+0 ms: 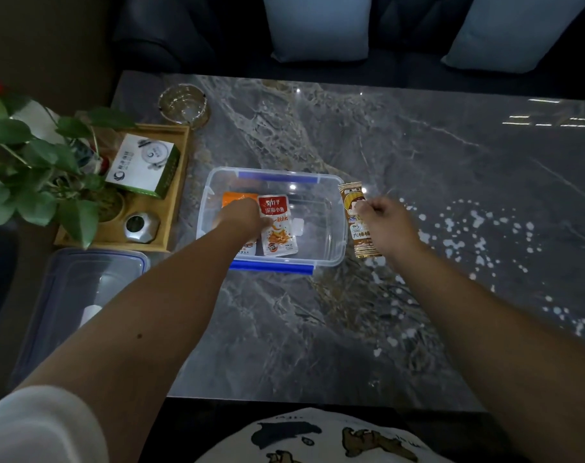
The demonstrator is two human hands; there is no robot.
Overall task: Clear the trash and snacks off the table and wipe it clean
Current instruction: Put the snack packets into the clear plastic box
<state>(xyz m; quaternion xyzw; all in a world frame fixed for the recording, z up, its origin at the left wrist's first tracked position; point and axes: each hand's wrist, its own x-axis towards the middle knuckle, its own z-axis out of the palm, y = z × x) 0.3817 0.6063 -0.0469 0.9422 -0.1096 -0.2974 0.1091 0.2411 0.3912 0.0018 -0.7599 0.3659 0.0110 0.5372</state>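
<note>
A clear plastic box [334, 248] with blue clips sits on the grey marble table [318, 329]. Inside it lie a red and white snack packet [277, 225] and an orange packet [235, 198]. My left hand [242, 217] reaches into the box, fingers closed on the red and white packet's left edge. My right hand [386, 222] is just right of the box, fingers pinched on a brown snack bar wrapper [359, 225] that lies against the box's right wall. White spilled flecks [478, 235] dot the table to the right.
A wooden tray [170, 208] at left holds a green and white carton [142, 165], a metal cup and a potted plant [33, 168]. A glass ashtray [183, 103] stands behind it. The box's lid [80, 295] lies at front left. Sofa cushions sit beyond the table.
</note>
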